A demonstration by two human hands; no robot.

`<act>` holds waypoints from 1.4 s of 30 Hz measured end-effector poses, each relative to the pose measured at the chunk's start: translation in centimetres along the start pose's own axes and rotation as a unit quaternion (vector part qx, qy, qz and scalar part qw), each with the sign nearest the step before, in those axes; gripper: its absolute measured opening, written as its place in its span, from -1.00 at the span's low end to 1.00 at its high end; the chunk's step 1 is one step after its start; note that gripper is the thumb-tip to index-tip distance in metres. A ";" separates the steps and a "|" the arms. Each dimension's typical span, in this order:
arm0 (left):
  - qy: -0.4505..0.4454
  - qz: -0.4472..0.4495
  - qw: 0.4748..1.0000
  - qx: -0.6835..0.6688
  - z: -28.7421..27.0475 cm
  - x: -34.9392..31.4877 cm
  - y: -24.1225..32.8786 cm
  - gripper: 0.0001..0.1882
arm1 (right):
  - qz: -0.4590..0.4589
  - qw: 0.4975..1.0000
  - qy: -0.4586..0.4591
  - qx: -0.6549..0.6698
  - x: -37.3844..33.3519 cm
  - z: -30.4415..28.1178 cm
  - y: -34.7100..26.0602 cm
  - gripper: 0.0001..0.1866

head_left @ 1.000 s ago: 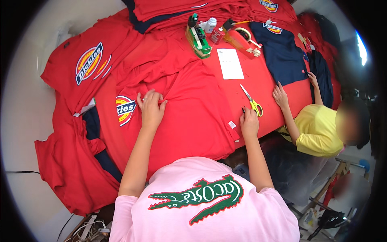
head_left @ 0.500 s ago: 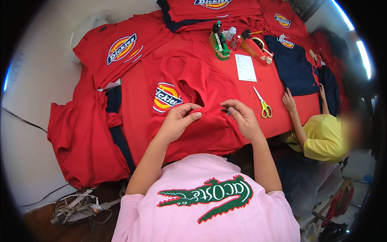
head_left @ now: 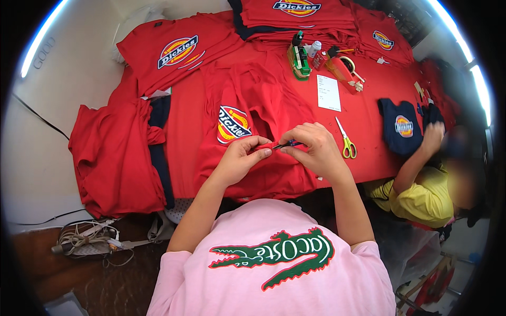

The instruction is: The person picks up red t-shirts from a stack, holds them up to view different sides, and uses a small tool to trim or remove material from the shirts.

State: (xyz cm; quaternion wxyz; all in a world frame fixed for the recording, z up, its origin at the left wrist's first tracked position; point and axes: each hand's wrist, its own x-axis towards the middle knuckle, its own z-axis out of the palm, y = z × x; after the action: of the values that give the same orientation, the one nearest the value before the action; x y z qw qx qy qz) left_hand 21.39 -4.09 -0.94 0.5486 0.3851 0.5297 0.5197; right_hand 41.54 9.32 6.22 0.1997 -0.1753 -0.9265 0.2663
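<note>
Both hands, left hand (head_left: 240,158) and right hand (head_left: 315,150), fingers pinched on red shirt (head_left: 253,105) hem; soft, limp, best gripped at edges.

The red shirt (head_left: 247,121) under my hands is soft matt cloth, creased, with a smoother, faintly shiny printed badge (head_left: 232,125). My left hand (head_left: 240,158) pinches a fold of it; my right hand (head_left: 313,150) holds a thin dark tool (head_left: 287,144), too small to tell its material. The scissors (head_left: 345,139) beside it have bright metal blades and glossy yellow-green plastic handles. The slip (head_left: 329,92) is flat matt white paper. The dispenser (head_left: 298,55) looks like hard, shiny green plastic. The navy shirt (head_left: 401,126) is matt cloth too. My pink shirt (head_left: 274,253) is smooth cloth.
</note>
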 end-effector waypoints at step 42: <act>0.220 0.280 0.840 0.408 8.0 0.8 -0.8 -0.83 | 0.182 0.930 0.029 0.317 -5.7 1.9 4.5 -0.74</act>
State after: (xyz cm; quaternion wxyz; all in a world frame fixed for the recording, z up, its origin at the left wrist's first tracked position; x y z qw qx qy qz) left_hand 29.29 -2.42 -0.77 0.0414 0.5817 0.6703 0.4590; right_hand 46.54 9.68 0.59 0.2201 -0.2758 -0.7399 0.5727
